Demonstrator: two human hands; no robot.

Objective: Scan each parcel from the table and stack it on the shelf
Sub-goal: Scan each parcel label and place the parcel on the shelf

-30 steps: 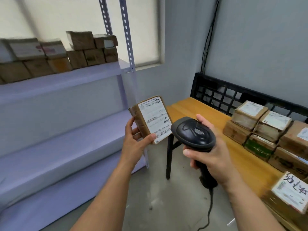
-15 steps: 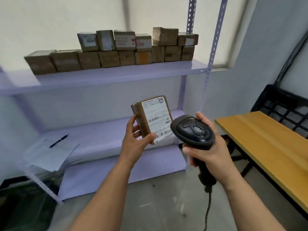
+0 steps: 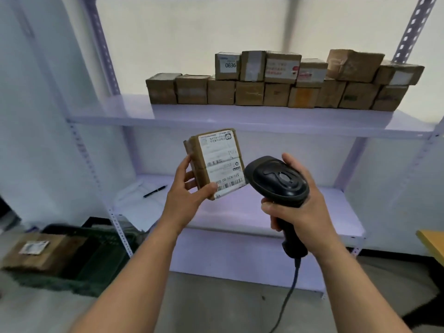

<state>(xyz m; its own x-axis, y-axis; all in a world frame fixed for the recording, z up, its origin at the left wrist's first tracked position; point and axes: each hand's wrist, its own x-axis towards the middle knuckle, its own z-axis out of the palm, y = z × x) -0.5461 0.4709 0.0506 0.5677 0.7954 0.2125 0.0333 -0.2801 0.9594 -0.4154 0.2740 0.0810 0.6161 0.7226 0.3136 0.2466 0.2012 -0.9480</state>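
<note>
**Holding a parcel up beside the scanner, in front of the shelf**

Both hands are busy at chest height, and each has its fingers closed around something. The left hand [image 3: 189,195] grips a flat brown parcel [image 3: 195,162]. Its thumb presses on the lower corner of the white label [image 3: 222,159] and its fingers are spread along the parcel's left side. The parcel is in the air, clear of every surface, tilted a little with the label facing the camera and a barcode along its lower edge.

The right hand [image 3: 300,212] is wrapped around the handle of a black scanner [image 3: 278,181], with one finger reaching over the far side of its head. The scanner's head sits just beside the parcel's lower right corner; whether they touch cannot be told. A cable [image 3: 288,292] hangs from the bottom of the handle.

Behind the hands stands the pale shelf [image 3: 216,116]. Its upper board carries the stacked parcels [image 3: 276,80]: a long bottom row with a shorter second row on top, toward the right. One of the top boxes is marked 0836. On the left end of the middle board lies a sheet of paper [image 3: 137,203] with a pen [image 3: 155,191] on it.

On the floor at lower left are a dark crate [image 3: 101,255] and a brown box [image 3: 36,251] with a small white label. A corner of the wooden worktop [image 3: 432,241] shows at the right edge.
</note>
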